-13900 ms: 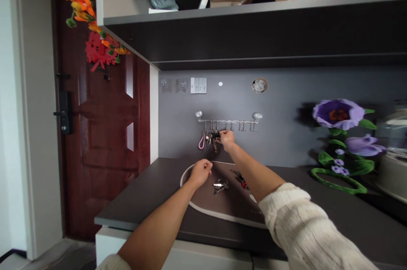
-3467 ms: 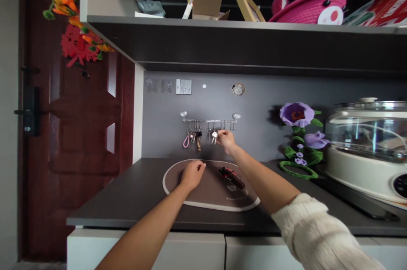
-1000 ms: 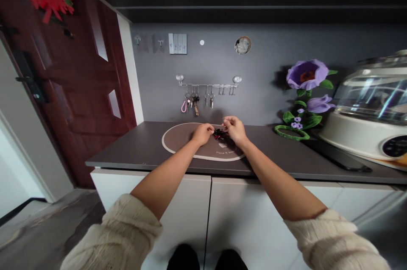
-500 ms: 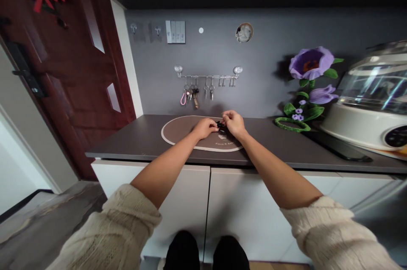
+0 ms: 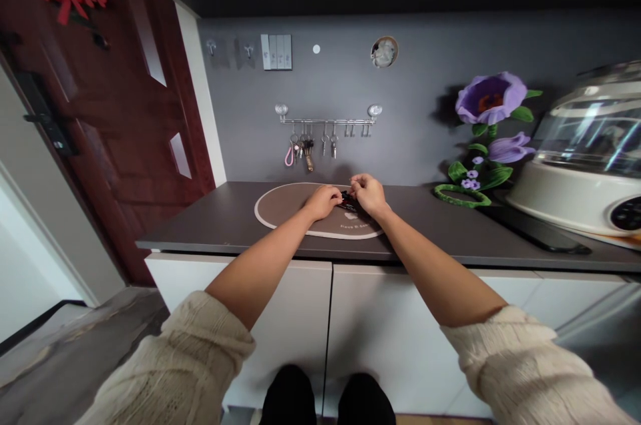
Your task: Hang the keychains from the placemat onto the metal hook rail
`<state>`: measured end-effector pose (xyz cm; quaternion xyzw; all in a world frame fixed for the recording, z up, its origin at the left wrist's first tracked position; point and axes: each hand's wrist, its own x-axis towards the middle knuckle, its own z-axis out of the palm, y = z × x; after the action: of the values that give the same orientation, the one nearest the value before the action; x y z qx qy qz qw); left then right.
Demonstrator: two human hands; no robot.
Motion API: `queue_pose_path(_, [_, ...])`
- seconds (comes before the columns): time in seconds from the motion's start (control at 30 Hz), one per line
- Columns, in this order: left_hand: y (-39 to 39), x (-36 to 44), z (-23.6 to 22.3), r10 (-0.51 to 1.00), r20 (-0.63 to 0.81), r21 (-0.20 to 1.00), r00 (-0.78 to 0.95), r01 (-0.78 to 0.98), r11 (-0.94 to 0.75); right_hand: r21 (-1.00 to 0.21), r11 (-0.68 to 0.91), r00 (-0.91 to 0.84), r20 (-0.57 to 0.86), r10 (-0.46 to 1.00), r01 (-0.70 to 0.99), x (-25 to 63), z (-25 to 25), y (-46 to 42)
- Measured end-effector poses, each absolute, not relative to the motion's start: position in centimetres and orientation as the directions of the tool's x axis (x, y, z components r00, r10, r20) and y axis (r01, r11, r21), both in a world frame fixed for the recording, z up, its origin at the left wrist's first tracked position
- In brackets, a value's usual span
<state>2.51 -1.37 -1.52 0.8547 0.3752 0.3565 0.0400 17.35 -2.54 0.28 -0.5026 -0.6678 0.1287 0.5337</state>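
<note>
Both hands meet over an oval brown mat (image 5: pixel 285 208) with a pale rim, lying on the dark counter. Between them is a small dark bunch of keys (image 5: pixel 347 201), largely covered by my fingers. My left hand (image 5: pixel 323 201) pinches its left side, fingertips closed. My right hand (image 5: pixel 369 195) is just to the right and slightly higher, thumb and forefinger pressed together at the bunch's upper end; the exact piece in that pinch is too small to make out. On the wall behind, a clear hook rail (image 5: pixel 328 121) carries several hanging keys (image 5: pixel 304 146), one with a pink loop.
Right of the mat stand a purple fabric flower (image 5: pixel 491 101) on a green ring base, a black flat slab (image 5: pixel 541 231) and a white appliance (image 5: pixel 555 191) with a clear dome. A dark red door (image 5: pixel 145 145) is at left. White cabinet doors (image 5: pixel 400 331) are below the counter.
The bunch between my hands has shifted slightly, with a bit of red and metal now showing. Both hands stay in nearly the same place.
</note>
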Motion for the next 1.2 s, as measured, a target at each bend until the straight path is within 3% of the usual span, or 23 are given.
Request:
queue_pose_path(0.33, [-1.4, 2.3, -1.3, 0.715, 0.598, 0.372, 0.361, 0.665, -0.647, -0.730, 0.441, 0.090, 0.561, 0.823, 0.521, 17.3, 0.5, -2.7])
queue_pose_path(0.7, [-1.5, 1.9, -0.8, 0.711, 0.668, 0.476, 0.218, 0.610, -0.634, -0.745, 0.442, 0.089, 0.552, 0.829, 0.499, 17.2, 0.6, -2.9])
queue_pose_path(0.97, [-1.5, 1.8, -0.2, 0.715, 0.689, 0.575, 0.124, 0.507, -0.642, -0.731, 0.475, 0.039, 0.563, 0.826, 0.489, 17.0, 0.7, -3.2])
queue_pose_path(1.2, [-1.6, 2.0, -0.2, 0.781, 0.623, 0.737, 0.042, 0.303, -0.604, -0.682, 0.532, -0.037, 0.597, 0.801, 0.502, 16.8, 0.8, -3.7])
